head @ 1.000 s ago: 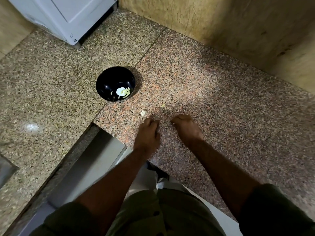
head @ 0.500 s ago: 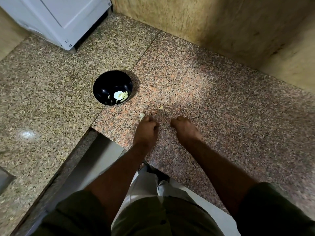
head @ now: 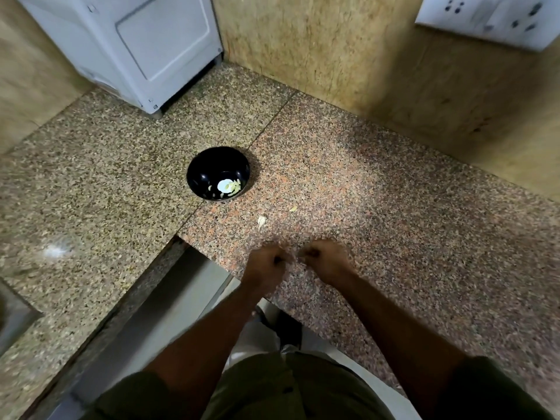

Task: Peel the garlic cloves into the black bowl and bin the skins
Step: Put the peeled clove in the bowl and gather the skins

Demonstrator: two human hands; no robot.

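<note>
The person is standing at a speckled granite tabletop (head: 378,207), with both forearms reaching forward over its near edge. The left hand (head: 264,265) and the right hand (head: 325,259) are sitting close together just above the stone, knuckles up and fingers curling inward toward each other; the picture is blurred there, so I cannot tell whether either grip is pinching a clove or is simply pressed together on nothing. The black bowl (head: 202,172) is resting farther back and to the left of the hands, right on the seam where two slabs are meeting, and pale peeled garlic cloves (head: 229,186) are lying in its bottom. Between the bowl and the hands, a garlic piece (head: 261,221) is lying loose on the stone, and a smaller skin scrap (head: 293,208) is lying just to its right, both apart from the bowl. A white appliance (head: 136,47) is standing at the back left corner, and a white socket panel (head: 491,19) is hanging on the wall at the upper right.
</note>
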